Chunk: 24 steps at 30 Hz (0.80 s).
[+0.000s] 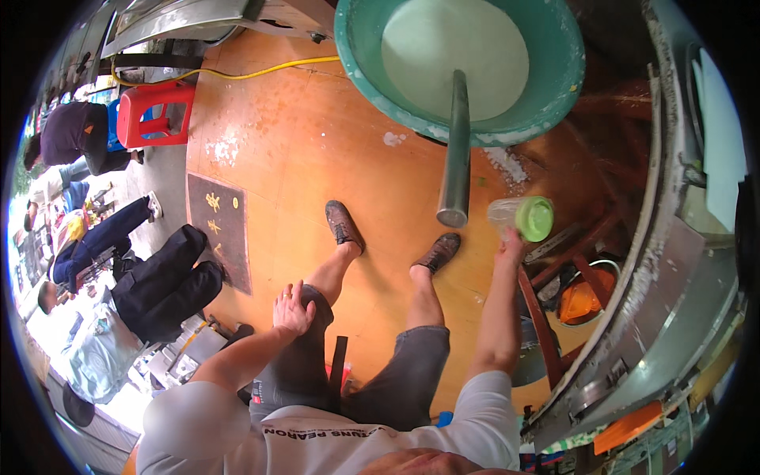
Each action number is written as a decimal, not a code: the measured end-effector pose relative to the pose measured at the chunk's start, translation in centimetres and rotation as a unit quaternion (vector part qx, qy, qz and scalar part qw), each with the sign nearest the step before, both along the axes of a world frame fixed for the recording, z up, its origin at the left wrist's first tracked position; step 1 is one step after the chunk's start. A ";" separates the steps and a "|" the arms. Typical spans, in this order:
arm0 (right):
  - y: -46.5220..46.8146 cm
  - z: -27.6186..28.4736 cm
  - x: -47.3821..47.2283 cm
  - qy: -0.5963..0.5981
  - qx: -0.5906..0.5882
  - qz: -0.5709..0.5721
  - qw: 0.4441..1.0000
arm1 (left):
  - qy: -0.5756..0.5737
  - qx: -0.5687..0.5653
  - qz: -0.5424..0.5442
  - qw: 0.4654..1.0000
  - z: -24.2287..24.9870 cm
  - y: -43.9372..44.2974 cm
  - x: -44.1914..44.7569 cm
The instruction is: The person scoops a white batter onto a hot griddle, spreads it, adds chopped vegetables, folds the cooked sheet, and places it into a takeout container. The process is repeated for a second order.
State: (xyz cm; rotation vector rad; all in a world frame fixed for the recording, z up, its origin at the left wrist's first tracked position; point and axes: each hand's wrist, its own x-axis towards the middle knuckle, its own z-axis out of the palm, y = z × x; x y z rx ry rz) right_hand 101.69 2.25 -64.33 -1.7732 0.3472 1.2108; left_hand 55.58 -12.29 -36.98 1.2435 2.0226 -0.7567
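Observation:
My right hand [509,248] grips a clear plastic container with a light green lid [534,218], held out low over the floor at the right. On my left knee rests my left hand [294,312], with a ring on one finger and nothing held. Ahead of my feet stands a large green plastic basin [363,65], its rim smeared white. A white liquid or batter [451,41] fills its lower part. A thick metal tube or handle [454,172] leans over the near rim, its far end over the white contents; whether it dips in cannot be seen.
Orange floor [380,261] bears white spills. A yellow hose or cable [261,72] runs to the basin. Left are a red plastic stool [157,116], a dark mat [219,231] and several people. A metal counter [647,350] curves along the right, above an orange bucket [585,300].

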 end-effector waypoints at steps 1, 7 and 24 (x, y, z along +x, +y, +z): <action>-1.8 1.2 0.5 0.006 0.051 0.002 0.999 | -0.006 0.000 -0.011 1.000 0.0 0.4 0.0; 1.3 26.2 -3.7 0.017 0.215 0.106 0.971 | -0.025 0.006 -0.040 0.999 0.0 -0.4 -0.4; 24.6 47.1 -13.0 -0.547 -0.084 0.645 0.527 | -0.038 0.026 0.001 0.999 -0.1 -2.2 -2.9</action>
